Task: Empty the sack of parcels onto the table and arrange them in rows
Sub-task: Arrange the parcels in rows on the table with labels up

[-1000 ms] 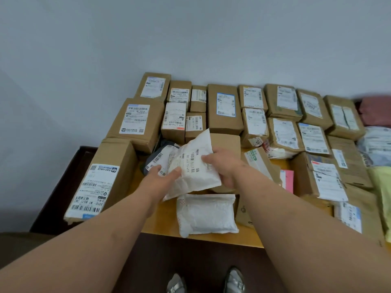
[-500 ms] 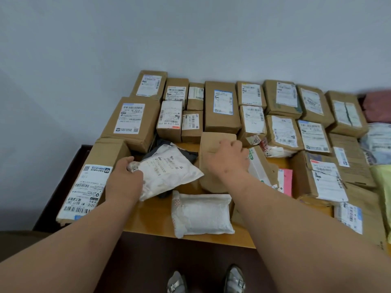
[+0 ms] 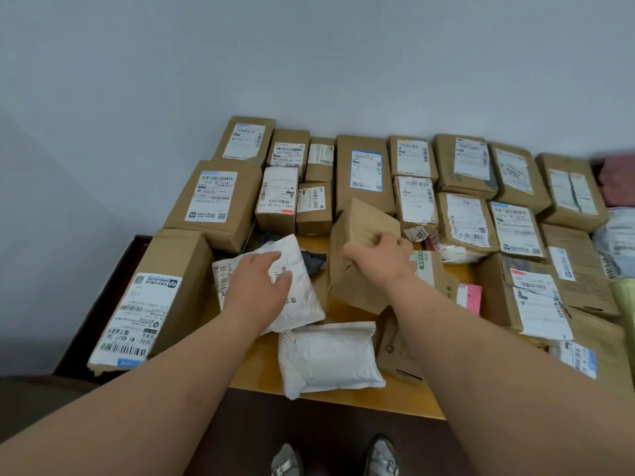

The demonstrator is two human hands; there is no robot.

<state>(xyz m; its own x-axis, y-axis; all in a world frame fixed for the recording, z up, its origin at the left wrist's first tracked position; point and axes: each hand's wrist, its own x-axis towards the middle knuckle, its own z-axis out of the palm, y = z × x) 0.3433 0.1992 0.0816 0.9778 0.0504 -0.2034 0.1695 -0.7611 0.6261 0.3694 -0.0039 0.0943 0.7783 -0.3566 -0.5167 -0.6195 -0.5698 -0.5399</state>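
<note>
My left hand (image 3: pixel 261 283) lies flat, fingers straight, on a white plastic mailer (image 3: pixel 302 304) that rests on the wooden table (image 3: pixel 343 401) left of centre. My right hand (image 3: pixel 381 255) grips a plain brown cardboard box (image 3: pixel 360 228) by its top, fingers curled over the edge; the box stands tilted at the table's middle. A second white mailer (image 3: pixel 326 359) lies near the front edge. Several labelled brown boxes (image 3: pixel 364 166) stand in rows along the back wall.
A long labelled box (image 3: pixel 161 297) lies at the left edge, a bigger one (image 3: pixel 216 197) behind it. A dark parcel (image 3: pixel 314 261) peeks out between my hands. More boxes (image 3: pixel 536 300) and soft bags (image 3: pixel 618 242) crowd the right side. A pink slip (image 3: pixel 469 295) lies there too.
Both hands held the white mailer a second ago. My left hand laid it down to the left and now rests flat on it; my right hand moved to the brown box and tilted it up.
</note>
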